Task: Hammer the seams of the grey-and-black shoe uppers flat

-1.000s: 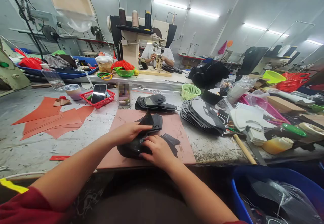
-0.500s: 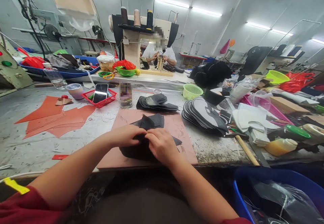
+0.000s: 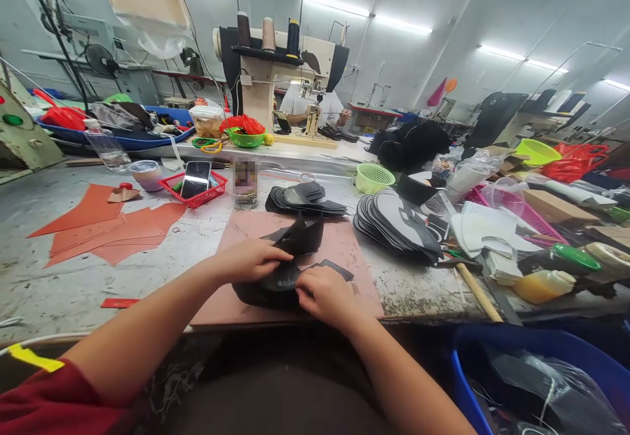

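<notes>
In front of me, a black cut piece [image 3: 308, 237] of leather-like material stands partly folded up over a pile of black pieces [image 3: 266, 297] on a pink board [image 3: 364, 294]. My left hand [image 3: 251, 261] pinches the near side of the raised piece, thumb and fingers together. Closed at the right edge of the pile, my right hand [image 3: 327, 294] has its fingertips curled on black material, partly hidden by the hand itself. A small dark flap [image 3: 337, 269] lies just beyond it. Farther back rests another stack of black cut pieces [image 3: 308, 197].
Right of the board lie a grey-and-black stack [image 3: 394, 225] and a hammer handle [image 3: 480, 292]. Orange sheets [image 3: 88, 228], a red basket with a phone [image 3: 211, 195] and a cup [image 3: 146, 177] are at left. Opposite, a person sits behind a sewing machine [image 3: 258, 77]. A blue tub [image 3: 460, 363] stands lower right.
My hands have moved apart, the right one down and to the right. The black piece now rises higher, uncovering the dark surface between the hands.
</notes>
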Demonstrator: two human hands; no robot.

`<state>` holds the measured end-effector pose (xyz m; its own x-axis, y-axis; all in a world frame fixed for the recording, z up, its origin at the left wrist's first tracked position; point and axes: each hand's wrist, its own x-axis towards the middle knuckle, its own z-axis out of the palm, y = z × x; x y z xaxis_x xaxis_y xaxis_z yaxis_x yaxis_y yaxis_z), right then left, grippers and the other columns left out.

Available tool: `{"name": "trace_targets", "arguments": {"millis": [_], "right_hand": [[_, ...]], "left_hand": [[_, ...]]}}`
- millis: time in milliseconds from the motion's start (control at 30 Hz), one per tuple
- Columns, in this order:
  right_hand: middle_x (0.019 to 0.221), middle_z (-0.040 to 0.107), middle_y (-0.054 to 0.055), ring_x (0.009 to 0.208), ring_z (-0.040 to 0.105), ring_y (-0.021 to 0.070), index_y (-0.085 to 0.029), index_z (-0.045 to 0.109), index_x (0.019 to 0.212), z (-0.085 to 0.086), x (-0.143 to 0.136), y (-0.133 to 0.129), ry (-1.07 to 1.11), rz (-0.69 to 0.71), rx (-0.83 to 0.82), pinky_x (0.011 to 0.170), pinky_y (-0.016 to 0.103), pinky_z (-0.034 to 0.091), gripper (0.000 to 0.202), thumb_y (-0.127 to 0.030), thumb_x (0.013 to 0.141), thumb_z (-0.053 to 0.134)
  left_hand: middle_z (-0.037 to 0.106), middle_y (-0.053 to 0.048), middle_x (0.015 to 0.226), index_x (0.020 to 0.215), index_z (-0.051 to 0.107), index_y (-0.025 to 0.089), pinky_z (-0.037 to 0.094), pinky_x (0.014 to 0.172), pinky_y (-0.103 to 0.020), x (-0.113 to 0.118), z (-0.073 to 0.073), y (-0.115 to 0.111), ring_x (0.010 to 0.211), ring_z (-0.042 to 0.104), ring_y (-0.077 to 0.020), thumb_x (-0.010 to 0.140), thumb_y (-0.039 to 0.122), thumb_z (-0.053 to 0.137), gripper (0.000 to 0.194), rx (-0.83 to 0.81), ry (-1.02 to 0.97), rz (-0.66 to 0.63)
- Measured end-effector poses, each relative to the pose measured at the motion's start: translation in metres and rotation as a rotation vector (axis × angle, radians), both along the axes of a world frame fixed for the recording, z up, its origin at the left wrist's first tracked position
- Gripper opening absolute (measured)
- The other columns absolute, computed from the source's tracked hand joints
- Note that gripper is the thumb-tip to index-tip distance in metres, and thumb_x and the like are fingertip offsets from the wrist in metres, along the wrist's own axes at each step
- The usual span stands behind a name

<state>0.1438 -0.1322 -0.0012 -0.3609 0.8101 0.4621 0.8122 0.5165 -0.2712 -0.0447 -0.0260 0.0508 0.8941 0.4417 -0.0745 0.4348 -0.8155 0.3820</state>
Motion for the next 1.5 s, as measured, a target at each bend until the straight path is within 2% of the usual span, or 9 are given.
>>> {"name": "trace_targets", "arguments": {"millis": [233, 433, 533, 700, 833, 1067, 1233, 1367, 1500], "right_hand": [[0.097, 0.066, 0.007, 0.091, 0.055, 0.0196, -0.019, 0.061, 0.088, 0.012, -0.006, -0.009, 0.026, -0.132, 0.513, 0.081, 0.033, 0.039, 0.014, -0.01, 0.082, 0.053], [0.086, 0.066, 0.004, 0.077, 0.056, 0.0178, -0.018, 0.063, 0.082, -0.011, -0.012, -0.006, -0.022, 0.029, 0.147, 0.068, 0.028, 0.044, 0.015, -0.029, 0.074, 0.07], [0.078, 0.066, 0.002, 0.072, 0.056, 0.0159, -0.018, 0.063, 0.08, -0.013, -0.011, 0.001, -0.063, 0.039, 0.066, 0.065, 0.027, 0.043, 0.005, -0.019, 0.076, 0.065], [0.079, 0.065, 0.004, 0.075, 0.055, 0.0169, -0.017, 0.061, 0.08, 0.007, -0.009, 0.006, -0.063, -0.051, 0.207, 0.068, 0.029, 0.042, 0.011, -0.011, 0.081, 0.052], [0.095, 0.065, 0.006, 0.09, 0.054, 0.0185, -0.02, 0.062, 0.09, 0.013, -0.009, -0.003, -0.046, -0.091, 0.439, 0.079, 0.032, 0.039, 0.017, -0.01, 0.084, 0.049], [0.085, 0.067, 0.002, 0.078, 0.059, 0.0167, -0.02, 0.063, 0.085, -0.006, -0.002, -0.005, -0.084, 0.098, -0.013, 0.07, 0.027, 0.045, 0.013, -0.024, 0.075, 0.069], [0.082, 0.067, 0.004, 0.076, 0.059, 0.0162, -0.019, 0.062, 0.082, 0.003, -0.002, 0.001, 0.024, -0.006, 0.13, 0.07, 0.028, 0.045, 0.01, -0.013, 0.082, 0.055], [0.093, 0.065, 0.007, 0.087, 0.056, 0.0193, -0.019, 0.061, 0.087, 0.007, -0.003, -0.008, 0.021, -0.105, 0.358, 0.078, 0.033, 0.043, 0.012, -0.013, 0.084, 0.051], [0.084, 0.064, 0.006, 0.077, 0.057, 0.02, -0.018, 0.061, 0.081, 0.003, 0.002, -0.016, -0.169, 0.064, 0.091, 0.066, 0.031, 0.044, 0.023, -0.032, 0.07, 0.074]], "left_hand": [[0.065, -0.005, 0.113, 0.118, 0.057, 0.02, 0.043, 0.092, -0.03, 0.003, -0.006, 0.006, 0.103, 0.059, -0.0201, 0.083, 0.022, 0.045, 0.037, -0.025, -0.063, 0.059], [0.046, 0.001, 0.138, 0.137, 0.036, 0.026, 0.034, 0.102, -0.029, 0.003, -0.007, 0.012, 0.122, 0.046, -0.0165, 0.086, 0.021, 0.037, 0.051, -0.127, -0.228, 0.124], [0.057, 0.0, 0.127, 0.129, 0.048, 0.027, 0.04, 0.096, -0.027, 0.001, -0.005, 0.008, 0.112, 0.055, -0.0171, 0.089, 0.024, 0.036, 0.043, -0.099, -0.132, 0.072], [0.067, -0.004, 0.107, 0.122, 0.055, 0.023, 0.045, 0.085, -0.026, 0.0, -0.003, 0.003, 0.096, 0.061, -0.0218, 0.072, 0.035, 0.066, 0.052, 0.008, 0.018, -0.008], [0.065, -0.003, 0.113, 0.122, 0.054, 0.022, 0.043, 0.09, -0.027, 0.0, -0.005, 0.008, 0.102, 0.06, -0.0188, 0.083, 0.021, 0.048, 0.04, -0.013, -0.055, 0.045], [0.057, 0.001, 0.127, 0.129, 0.048, 0.028, 0.04, 0.095, -0.026, 0.0, -0.002, 0.007, 0.111, 0.054, -0.0164, 0.088, 0.019, 0.038, 0.043, -0.053, -0.133, 0.085], [0.066, -0.005, 0.105, 0.123, 0.056, 0.024, 0.046, 0.083, -0.028, 0.002, 0.004, -0.005, 0.095, 0.062, -0.0231, 0.072, 0.035, 0.069, 0.053, 0.05, 0.086, -0.004], [0.063, -0.004, 0.115, 0.126, 0.052, 0.025, 0.042, 0.09, -0.026, 0.002, 0.002, -0.001, 0.104, 0.059, -0.0196, 0.083, 0.017, 0.051, 0.044, 0.02, 0.037, 0.032], [0.056, 0.002, 0.128, 0.136, 0.036, 0.033, 0.041, 0.093, -0.025, 0.0, 0.0, 0.004, 0.111, 0.054, -0.0164, 0.087, 0.013, 0.039, 0.054, -0.064, -0.103, 0.094]]}}
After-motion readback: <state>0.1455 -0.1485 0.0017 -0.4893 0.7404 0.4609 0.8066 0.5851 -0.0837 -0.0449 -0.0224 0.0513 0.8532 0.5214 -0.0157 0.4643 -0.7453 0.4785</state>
